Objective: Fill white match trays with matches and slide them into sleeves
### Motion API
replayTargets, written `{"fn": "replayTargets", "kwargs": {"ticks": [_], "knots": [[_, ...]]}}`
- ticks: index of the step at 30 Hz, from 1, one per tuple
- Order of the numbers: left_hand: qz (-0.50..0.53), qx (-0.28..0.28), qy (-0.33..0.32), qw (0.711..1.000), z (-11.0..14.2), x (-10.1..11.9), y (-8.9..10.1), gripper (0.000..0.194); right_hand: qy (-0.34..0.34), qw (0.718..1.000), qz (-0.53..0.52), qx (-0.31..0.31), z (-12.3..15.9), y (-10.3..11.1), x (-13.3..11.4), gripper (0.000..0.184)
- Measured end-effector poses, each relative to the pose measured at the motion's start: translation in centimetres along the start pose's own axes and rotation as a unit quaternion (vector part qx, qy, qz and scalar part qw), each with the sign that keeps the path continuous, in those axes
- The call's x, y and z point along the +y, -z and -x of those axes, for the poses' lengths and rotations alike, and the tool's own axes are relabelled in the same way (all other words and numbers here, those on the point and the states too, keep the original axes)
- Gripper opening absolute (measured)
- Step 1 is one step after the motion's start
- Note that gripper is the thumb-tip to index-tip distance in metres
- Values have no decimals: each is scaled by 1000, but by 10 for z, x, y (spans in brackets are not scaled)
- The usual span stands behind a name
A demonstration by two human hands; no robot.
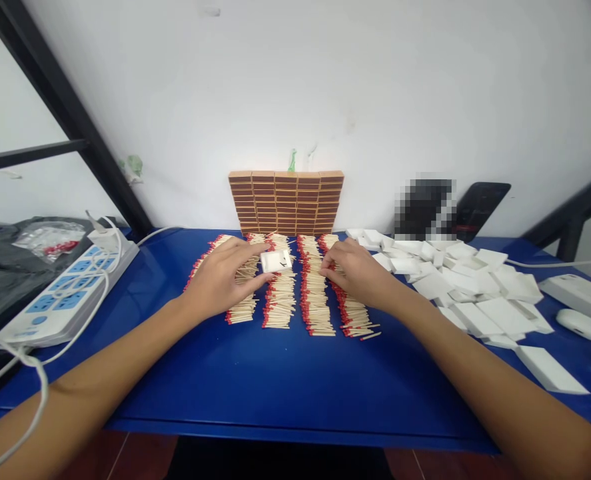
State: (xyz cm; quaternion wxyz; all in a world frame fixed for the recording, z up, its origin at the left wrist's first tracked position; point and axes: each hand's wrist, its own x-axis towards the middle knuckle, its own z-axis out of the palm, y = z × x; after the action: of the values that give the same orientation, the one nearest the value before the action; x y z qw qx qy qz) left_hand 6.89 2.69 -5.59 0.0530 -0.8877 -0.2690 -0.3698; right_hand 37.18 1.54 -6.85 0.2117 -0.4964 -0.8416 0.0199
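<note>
My left hand (220, 277) grips a small white matchbox tray (276, 261) between thumb and fingers, above the rows of matches. A small dark mark shows inside the tray. Red-headed matches (318, 307) lie in several rows across the blue table. Over the rows at the right, my right hand (358, 270) is closed, with its thumb and fingertips together against the match heads. Whatever may be between those fingertips is hidden. Behind both hands, brown-sided matchboxes (286, 203) stand stacked in columns against the wall.
A heap of white trays (475, 287) covers the table's right side, beside a white rounded device (582, 325). Two dark phones (482, 207) lean on the wall, one partly pixelated. At left lie a power strip (70, 293), looping white cables (42, 393) and a dark bag (10, 267).
</note>
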Motion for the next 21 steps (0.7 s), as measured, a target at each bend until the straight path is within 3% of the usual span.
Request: {"fn": "replayTargets", "kwargs": {"ticks": [8,15,21], "knots": [[1,0,-15,1000,2,-1,-3,46,27,1000,11,6,3,6,-17,11],[-3,-13,-4,1000,3,-3,-3,45,-10,1000,7,-21,3,9,-17,15],[-5,-8,-6,1000,3,-1,-4,45,0,1000,15,-19,2,9,-16,16]]}}
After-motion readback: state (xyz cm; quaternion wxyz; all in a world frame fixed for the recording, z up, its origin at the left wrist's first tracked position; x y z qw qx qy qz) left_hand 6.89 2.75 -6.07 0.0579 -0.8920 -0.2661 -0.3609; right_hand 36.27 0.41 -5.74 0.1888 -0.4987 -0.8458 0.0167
